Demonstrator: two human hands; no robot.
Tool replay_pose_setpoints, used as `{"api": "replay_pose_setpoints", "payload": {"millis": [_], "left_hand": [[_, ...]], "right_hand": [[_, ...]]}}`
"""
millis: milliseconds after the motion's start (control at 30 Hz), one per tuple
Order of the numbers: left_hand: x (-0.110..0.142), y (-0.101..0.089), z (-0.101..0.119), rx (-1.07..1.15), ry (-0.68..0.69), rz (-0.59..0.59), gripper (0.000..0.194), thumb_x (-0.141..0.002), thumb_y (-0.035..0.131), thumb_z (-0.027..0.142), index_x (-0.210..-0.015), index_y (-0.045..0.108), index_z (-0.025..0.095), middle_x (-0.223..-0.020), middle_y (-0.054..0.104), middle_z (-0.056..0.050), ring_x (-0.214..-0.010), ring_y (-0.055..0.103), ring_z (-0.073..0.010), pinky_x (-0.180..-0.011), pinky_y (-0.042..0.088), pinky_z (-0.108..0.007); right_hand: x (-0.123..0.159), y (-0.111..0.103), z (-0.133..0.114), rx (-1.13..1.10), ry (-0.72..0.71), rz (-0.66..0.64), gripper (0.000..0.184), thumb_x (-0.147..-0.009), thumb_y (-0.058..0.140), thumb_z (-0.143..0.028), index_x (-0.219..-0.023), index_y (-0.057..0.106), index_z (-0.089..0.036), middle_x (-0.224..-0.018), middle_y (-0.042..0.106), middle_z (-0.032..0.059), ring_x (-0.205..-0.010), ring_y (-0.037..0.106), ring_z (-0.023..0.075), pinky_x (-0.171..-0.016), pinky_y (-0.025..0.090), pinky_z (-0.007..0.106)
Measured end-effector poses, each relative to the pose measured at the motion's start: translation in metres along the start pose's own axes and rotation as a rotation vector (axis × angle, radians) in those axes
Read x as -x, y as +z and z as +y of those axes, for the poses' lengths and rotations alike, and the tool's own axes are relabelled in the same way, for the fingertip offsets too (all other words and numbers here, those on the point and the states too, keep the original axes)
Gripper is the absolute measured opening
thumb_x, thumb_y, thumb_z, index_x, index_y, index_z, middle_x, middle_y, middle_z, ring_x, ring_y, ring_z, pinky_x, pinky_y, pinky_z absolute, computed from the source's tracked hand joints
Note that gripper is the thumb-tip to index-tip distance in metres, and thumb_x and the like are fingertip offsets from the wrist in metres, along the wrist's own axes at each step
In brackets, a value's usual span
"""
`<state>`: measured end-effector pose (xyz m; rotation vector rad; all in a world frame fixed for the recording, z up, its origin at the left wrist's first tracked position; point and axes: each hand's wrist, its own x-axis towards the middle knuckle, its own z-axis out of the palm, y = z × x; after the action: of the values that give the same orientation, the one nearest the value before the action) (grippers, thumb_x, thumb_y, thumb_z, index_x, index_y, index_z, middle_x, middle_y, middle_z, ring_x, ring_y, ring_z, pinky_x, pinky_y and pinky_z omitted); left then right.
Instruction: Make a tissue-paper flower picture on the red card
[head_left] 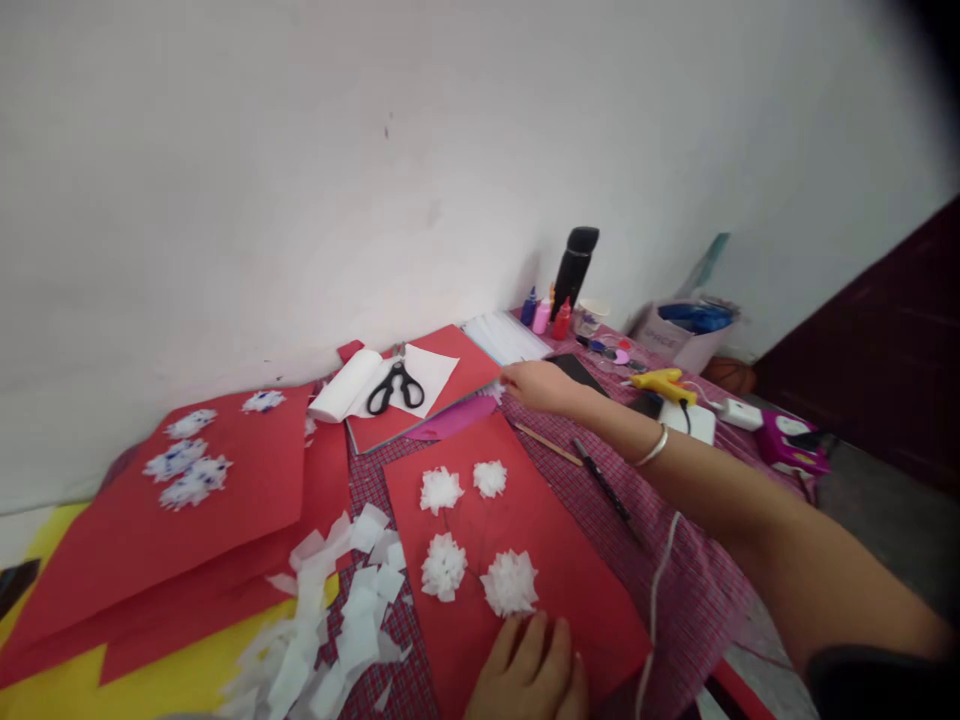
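My left hand (531, 668) lies with outstretched fingers on the lower part of a red paper sheet (540, 500). Just beyond its fingertips, a white tissue-paper flower (511, 583) is stuck on the sheet with several others. Stretched far across the table, my right hand (538, 386) has its fingers drawn together beside a purple paper piece (457, 418). A small whitish-purple bit (495, 392) shows under those fingers; whether they grip it is hidden. A wooden stick (549, 443) and a dark pen (602, 480) lie below my right forearm.
Cut tissue squares (360, 615) lie left of the sheet. Black scissors (396, 386) rest by a white tissue roll (346, 384). Another red sheet (247, 490) bears blue-specked flowers. Paint bottles (541, 316), a black flask (575, 270) and a yellow glue gun (664, 384) stand or lie farther right.
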<state>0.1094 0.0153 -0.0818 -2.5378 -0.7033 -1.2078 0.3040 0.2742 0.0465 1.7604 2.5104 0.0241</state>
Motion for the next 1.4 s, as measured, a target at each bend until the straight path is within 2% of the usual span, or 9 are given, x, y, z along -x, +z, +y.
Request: {"api": "replay_pose_setpoints", "payload": {"millis": [167,333,567,767,900,1000,1133,1300,1400], "left_hand": [[-0.001,0.001,0.002,0.026,-0.082,0.136,0.030,-0.096,0.039,0.014,-0.084,0.065,0.022,-0.091,0.073,0.001,-0.091,0.065,-0.0157,-0.098,0.040,-0.032],[0.014,-0.002,-0.001,-0.050,0.086,-0.071,0.024,-0.094,0.043,0.017,-0.099,0.066,0.020,-0.109,0.070,-0.004,-0.107,0.063,-0.0187,-0.100,0.038,-0.034],[0.011,-0.023,0.001,-0.046,0.154,-0.364,0.027,-0.091,0.043,0.018,-0.104,0.066,0.012,-0.107,0.071,-0.010,-0.097,0.066,-0.0205,-0.076,0.053,-0.029],[0.001,-0.027,0.010,-0.100,0.155,-0.541,0.026,-0.088,0.047,0.016,-0.102,0.067,0.007,-0.107,0.069,-0.017,-0.096,0.065,-0.0272,-0.068,0.055,-0.034],[-0.020,-0.022,0.008,-0.082,0.223,-0.655,0.019,-0.089,0.054,0.021,-0.095,0.068,0.010,-0.095,0.069,-0.013,-0.086,0.064,-0.0238,-0.064,0.053,-0.031],[-0.035,-0.018,0.006,-0.062,0.266,-0.680,0.015,-0.090,0.057,0.023,-0.086,0.067,0.013,-0.084,0.067,-0.007,-0.078,0.061,-0.0189,-0.067,0.051,-0.029],[-0.045,-0.014,0.007,-0.024,0.342,-0.708,0.016,-0.093,0.055,0.024,-0.085,0.065,0.013,-0.083,0.066,-0.005,-0.079,0.059,-0.0169,-0.073,0.049,-0.029],[-0.048,-0.009,0.009,0.033,0.408,-0.740,0.020,-0.093,0.055,0.029,-0.099,0.063,0.013,-0.095,0.066,-0.007,-0.085,0.058,-0.0190,-0.071,0.048,-0.029],[-0.051,-0.005,0.011,0.043,0.366,-0.763,0.017,-0.093,0.053,0.029,-0.097,0.062,0.015,-0.086,0.063,-0.005,-0.078,0.057,-0.0194,-0.060,0.046,-0.029]], "right_hand": [[0.063,0.016,0.003,-0.003,0.021,-0.076,0.025,-0.092,0.044,-0.026,-0.094,0.067,-0.016,-0.099,0.072,0.0121,-0.092,0.068,0.0241,-0.073,0.046,0.028],[0.100,0.030,-0.004,-0.012,0.042,-0.086,0.023,-0.089,0.050,-0.028,-0.099,0.066,-0.015,-0.107,0.070,0.0143,-0.096,0.068,0.0258,-0.077,0.049,0.030],[0.089,0.042,-0.017,-0.130,0.195,-0.017,0.025,-0.087,0.046,-0.017,-0.100,0.066,-0.009,-0.103,0.071,0.0224,-0.096,0.068,0.0295,-0.079,0.050,0.034],[0.098,0.025,-0.003,-0.337,0.208,0.129,0.038,-0.089,0.044,-0.018,-0.125,0.055,-0.012,-0.094,0.073,0.0121,-0.085,0.069,0.0213,-0.072,0.048,0.027],[0.108,0.016,0.008,-1.017,0.147,0.211,0.032,-0.088,0.043,-0.024,-0.113,0.059,-0.014,-0.082,0.072,0.0063,-0.059,0.063,0.0133,-0.055,0.046,0.023],[0.116,0.016,0.020,-1.636,0.090,0.297,0.023,-0.082,0.052,-0.028,-0.100,0.062,-0.018,-0.096,0.073,0.0071,-0.060,0.063,0.0116,-0.056,0.048,0.024],[0.122,0.021,0.044,-1.941,0.110,0.529,0.027,-0.079,0.057,-0.022,-0.105,0.060,-0.028,-0.115,0.069,0.0000,-0.071,0.065,0.0107,-0.065,0.050,0.026],[0.123,0.031,0.069,-2.351,0.136,0.880,0.004,-0.087,0.057,-0.028,-0.085,0.058,-0.025,-0.075,0.068,-0.0059,-0.055,0.057,0.0081,-0.056,0.048,0.021],[0.126,0.036,0.080,-2.618,0.104,0.941,0.021,-0.088,0.058,-0.031,-0.071,0.052,-0.021,-0.054,0.054,-0.0071,-0.044,0.048,0.0066,-0.049,0.044,0.019]]}}
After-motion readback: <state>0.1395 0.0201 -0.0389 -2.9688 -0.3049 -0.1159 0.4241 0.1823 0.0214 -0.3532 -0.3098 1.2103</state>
